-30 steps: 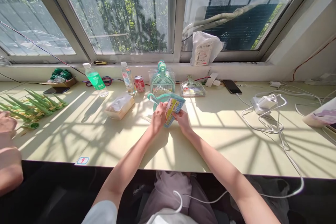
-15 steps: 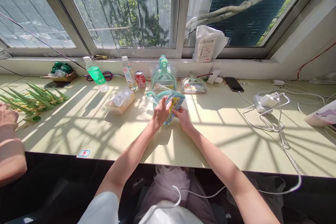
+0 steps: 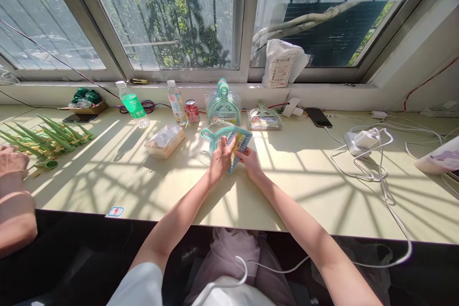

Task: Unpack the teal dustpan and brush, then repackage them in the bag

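A small teal dustpan and brush set (image 3: 215, 136) is held tilted above the table in front of me, its ring-ended handle pointing left. A printed blue and yellow label and pale bristles show at its right part. My left hand (image 3: 219, 158) is closed on the near side of the set, fingers over the label. With thumb and fingers my right hand (image 3: 250, 160) pinches its lower right edge. Behind it stands a stack of similar dustpan sets (image 3: 224, 105) in clear wrapping, and one more wrapped set (image 3: 264, 117) lies to the right.
A tissue pack (image 3: 165, 141), two bottles (image 3: 133, 105) and a red can (image 3: 191, 111) stand left. A phone (image 3: 319, 117) and a power strip with white cables (image 3: 362, 142) lie right. Another person's hand (image 3: 12, 160) rests beside green pointed pieces (image 3: 53, 136).
The set has turned slightly in my hands, so more of its teal pan and bristles shows. Both hands keep their hold. The view has shifted a little.
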### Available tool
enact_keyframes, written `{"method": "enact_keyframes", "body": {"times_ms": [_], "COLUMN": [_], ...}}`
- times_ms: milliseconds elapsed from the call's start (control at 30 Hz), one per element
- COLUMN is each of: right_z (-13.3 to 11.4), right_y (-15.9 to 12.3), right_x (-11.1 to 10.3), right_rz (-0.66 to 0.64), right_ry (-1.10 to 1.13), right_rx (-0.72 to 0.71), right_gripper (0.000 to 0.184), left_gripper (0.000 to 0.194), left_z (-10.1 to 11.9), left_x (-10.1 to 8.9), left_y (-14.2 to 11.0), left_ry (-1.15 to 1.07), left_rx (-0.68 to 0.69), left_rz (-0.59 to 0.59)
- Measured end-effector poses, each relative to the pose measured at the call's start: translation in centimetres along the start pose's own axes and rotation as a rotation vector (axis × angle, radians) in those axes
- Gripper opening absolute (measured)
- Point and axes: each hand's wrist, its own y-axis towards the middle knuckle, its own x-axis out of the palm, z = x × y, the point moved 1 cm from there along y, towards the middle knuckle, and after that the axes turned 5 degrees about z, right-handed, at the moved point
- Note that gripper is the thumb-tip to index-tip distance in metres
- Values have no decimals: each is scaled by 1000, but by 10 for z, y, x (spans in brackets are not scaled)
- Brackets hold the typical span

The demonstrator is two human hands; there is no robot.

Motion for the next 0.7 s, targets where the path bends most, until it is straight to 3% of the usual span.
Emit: {"method": "enact_keyframes", "body": {"times_ms": [133, 333, 533, 700], "right_z": [-6, -9, -10, -10], "right_y": [-1, -3, 1, 3], "right_x": [-2, -2, -5, -7], "right_rz": [54, 67, 107, 127], "right_ry": [47, 68, 101, 113], "right_rx": [20, 28, 3, 8], "right_gripper": [30, 34, 35, 34], "left_gripper": [67, 60, 47, 40], "left_z": [3, 5, 3, 0], "left_x": [5, 9, 8, 11], "left_y": [-2, -4, -2, -1], "left_ry": [90, 245, 183, -55], "left_rx": [46, 100, 86, 40], "left_rz": [-8, 36, 16, 56]}}
